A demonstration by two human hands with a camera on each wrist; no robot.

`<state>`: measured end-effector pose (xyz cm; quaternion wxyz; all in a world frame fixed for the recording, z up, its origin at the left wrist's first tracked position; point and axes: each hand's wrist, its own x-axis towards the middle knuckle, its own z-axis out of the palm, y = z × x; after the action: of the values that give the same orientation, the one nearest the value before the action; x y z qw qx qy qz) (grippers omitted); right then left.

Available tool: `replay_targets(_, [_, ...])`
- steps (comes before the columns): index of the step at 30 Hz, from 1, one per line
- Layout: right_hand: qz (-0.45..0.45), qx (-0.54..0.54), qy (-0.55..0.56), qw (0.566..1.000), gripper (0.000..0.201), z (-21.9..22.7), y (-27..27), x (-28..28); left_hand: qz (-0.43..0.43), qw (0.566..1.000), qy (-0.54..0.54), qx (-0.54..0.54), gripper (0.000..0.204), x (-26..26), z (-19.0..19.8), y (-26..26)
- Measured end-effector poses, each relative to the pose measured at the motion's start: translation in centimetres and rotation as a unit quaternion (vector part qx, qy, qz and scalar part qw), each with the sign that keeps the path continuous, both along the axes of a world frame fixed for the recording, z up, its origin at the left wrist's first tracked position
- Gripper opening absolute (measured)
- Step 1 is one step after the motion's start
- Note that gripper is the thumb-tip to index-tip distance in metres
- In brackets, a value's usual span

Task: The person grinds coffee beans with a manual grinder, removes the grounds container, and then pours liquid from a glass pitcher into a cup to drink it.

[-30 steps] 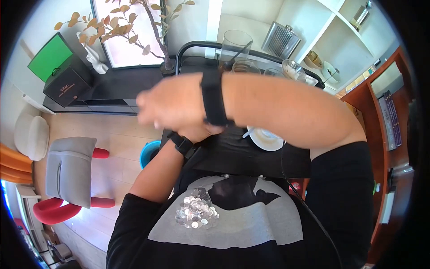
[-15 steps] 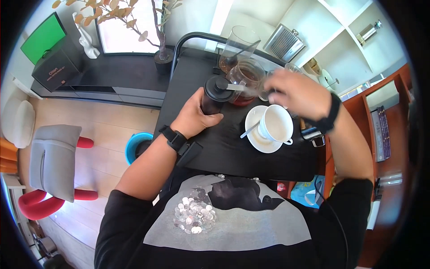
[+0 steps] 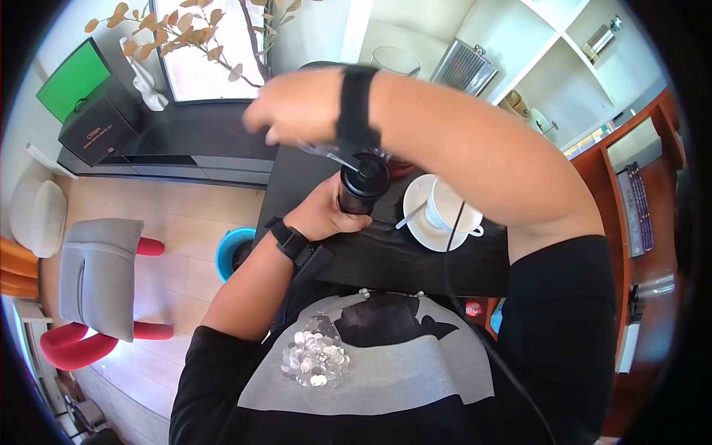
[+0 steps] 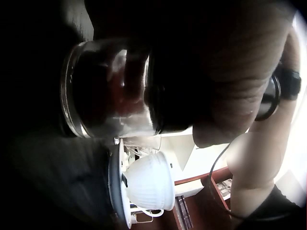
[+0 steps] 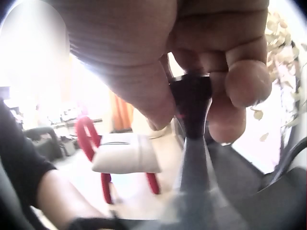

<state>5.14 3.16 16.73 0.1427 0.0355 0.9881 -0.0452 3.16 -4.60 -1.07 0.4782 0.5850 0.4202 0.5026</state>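
My left hand [image 3: 320, 212] grips the dark body of a manual coffee grinder [image 3: 364, 182], held upright over the black table [image 3: 400, 271]. Its clear lower part [image 4: 110, 91] shows beside my fingers in the left wrist view. Fingers and thumb of my right hand [image 3: 300, 111] hold the dark knob [image 5: 193, 103] of the metal crank handle, which points to the left of the grinder lid. My right forearm crosses above the table and hides much of its back half. Right of the grinder, a white cup [image 3: 463, 219] sits on a saucer [image 3: 429, 239] with a spoon [image 3: 411, 216].
Part of a glass vessel [image 3: 397, 59] shows behind my right arm, near a metal flask [image 3: 463, 68]. A blue bucket [image 3: 226, 248] stands on the floor to the left. A black cable [image 3: 451, 252] hangs in front of the cup. Wooden shelving [image 3: 621, 193] borders the right side.
My right hand swings the crank round, from the right of the grinder half a second ago to its left now. My left hand stays round the grinder body.
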Motion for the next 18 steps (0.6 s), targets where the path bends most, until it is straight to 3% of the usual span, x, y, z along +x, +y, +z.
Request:
replay_targets(2, [0.032, 0.073, 0.075, 0.994, 0.024, -2.4, 6.2, 0.4, 0.016, 0.999, -0.023, -0.017, 0.043, -0.4, -0.2, 0.0])
replay_targets(5, [-0.078, 0.018, 0.104, 0.991, 0.023, -2.4, 9.5, 6.4, 0.022, 0.999, -0.016, 0.019, 0.048, -0.6, 0.4, 0.0])
replay_targets(8, [-0.151, 0.024, 0.070, 0.986, 0.022, -0.6, 7.3, 12.9, 0.022, 0.999, -0.031, -0.013, 0.053, -0.4, 0.5, -0.2])
replay_targets(12, [-0.174, -0.017, 0.002, 0.985, 0.023, 0.6, 2.6, 17.9, 0.043, 0.998, -0.033, -0.016, 0.055, -0.5, -0.1, 0.1])
replay_targets(14, [-0.152, -0.083, -0.015, 0.985, 0.021, 1.0, -0.4, 18.0, 0.103, 0.995, -0.010, -0.004, 0.055, -0.7, 0.3, 0.3])
replay_targets(16, [-0.068, -0.176, -0.041, 0.981, 0.022, 0.9, -2.6, 17.0, 0.101, 0.994, -0.036, -0.010, 0.054, -0.8, -0.7, 0.8])
replay_targets(18, [0.047, -0.196, -0.050, 0.978, 0.015, 0.2, -4.5, 14.3, 0.093, 0.994, -0.057, -0.014, 0.053, -0.8, -0.6, 1.2])
